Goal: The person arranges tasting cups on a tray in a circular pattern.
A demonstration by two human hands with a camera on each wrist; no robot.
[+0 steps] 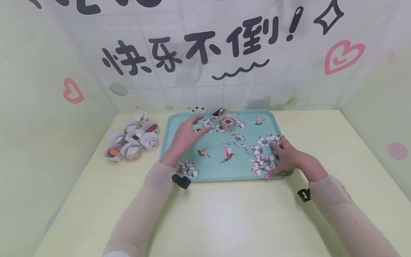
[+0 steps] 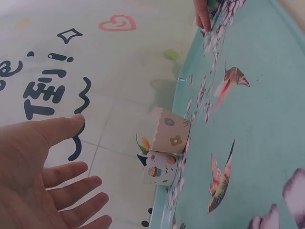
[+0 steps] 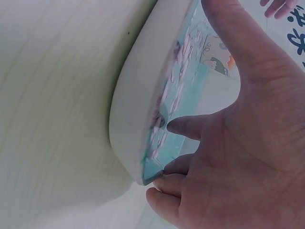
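Observation:
A turquoise tray [image 1: 221, 169] printed with blossoms and birds lies on the table. Two paper cups stand together at its back edge: a front cup [image 1: 228, 125] with a dark red square inside, and a rear cup [image 1: 215, 116] holding something black and orange. My left hand [image 1: 186, 135] hovers over the tray's left part, thumb and fingers apart, just left of these cups and holding nothing. At the tray's right rim my right hand [image 1: 290, 157] rests with spread fingers, several fingertips on the edge, as the right wrist view shows.
Left of the tray, several more paper cups [image 1: 132, 151] stand bunched on the pale table [image 1: 218, 221], some with orange, red or white pieces inside. A printed white sheet [image 1: 199, 78] hangs right behind the table, with pale green sheets at both sides.

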